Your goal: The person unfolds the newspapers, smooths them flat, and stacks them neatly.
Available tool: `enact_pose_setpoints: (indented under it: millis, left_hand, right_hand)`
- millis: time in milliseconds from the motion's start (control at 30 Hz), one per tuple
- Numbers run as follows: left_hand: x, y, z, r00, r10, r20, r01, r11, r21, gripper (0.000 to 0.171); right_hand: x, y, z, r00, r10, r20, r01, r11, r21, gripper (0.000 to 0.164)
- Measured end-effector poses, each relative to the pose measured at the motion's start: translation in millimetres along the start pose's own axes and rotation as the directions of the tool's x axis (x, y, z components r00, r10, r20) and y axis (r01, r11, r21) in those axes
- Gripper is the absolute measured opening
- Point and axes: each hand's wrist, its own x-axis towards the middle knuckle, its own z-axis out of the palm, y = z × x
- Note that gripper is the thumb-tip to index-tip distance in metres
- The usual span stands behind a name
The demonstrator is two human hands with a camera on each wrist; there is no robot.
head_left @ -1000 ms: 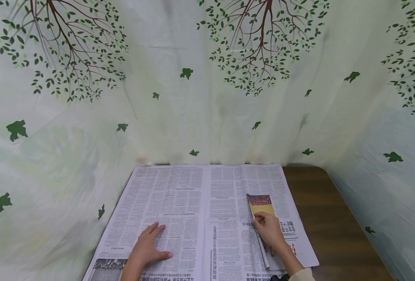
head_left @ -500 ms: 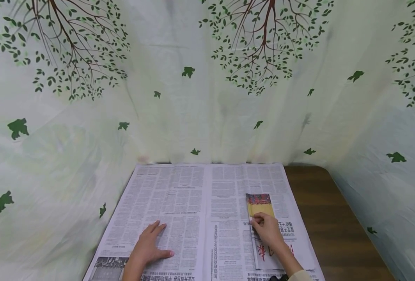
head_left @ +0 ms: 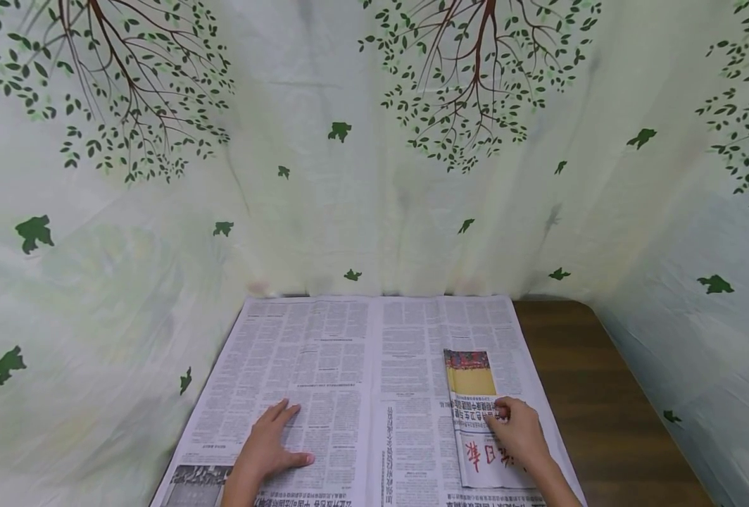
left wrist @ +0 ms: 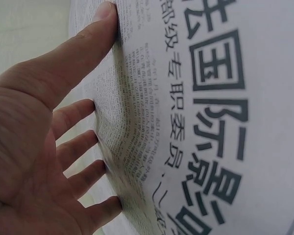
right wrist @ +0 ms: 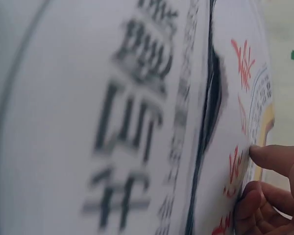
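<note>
A large printed newspaper sheet point(head_left: 330, 366) lies spread out flat. On its right half is a narrow folded newspaper point(head_left: 472, 380), with a yellow and red picture at its far end and red characters nearer me. My left hand point(head_left: 263, 447) rests on the sheet, fingers and thumb spread; the left wrist view shows its fingertips point(left wrist: 105, 208) touching the paper, which bulges slightly. Over the right side of the folded newspaper is my right hand point(head_left: 526, 433), loosely bent. In the right wrist view its thumb and index finger touch the paper, apart from each other.
Brown wooden table point(head_left: 577, 366) shows to the right of the newspaper. Behind and on both sides hangs a pale curtain point(head_left: 374, 211) printed with trees and green leaves.
The folded newspaper's raised left edge has gone flat. My right hand has moved from that edge to the right, uncovering more of the print. My left hand has stayed in place.
</note>
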Motion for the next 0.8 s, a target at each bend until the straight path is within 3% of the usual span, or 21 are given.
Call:
enact_pose_setpoints:
  millis: [400,800]
  left_hand:
    - [-0.1,-5.6,4.1,1.000,-0.015,-0.004,0.015,1.000,-0.014,0.125]
    - [0.2,-4.0,4.1,1.000,-0.020,0.000,0.020,1.000,-0.012,0.125]
  right_hand:
    - [-11,38,-32,0.991,0.112,-0.067,-0.118,0.988,-0.103,0.064]
    - [-13,45,-44,0.976,0.215,-0.042,-0.218,0.974,-0.059,0.061]
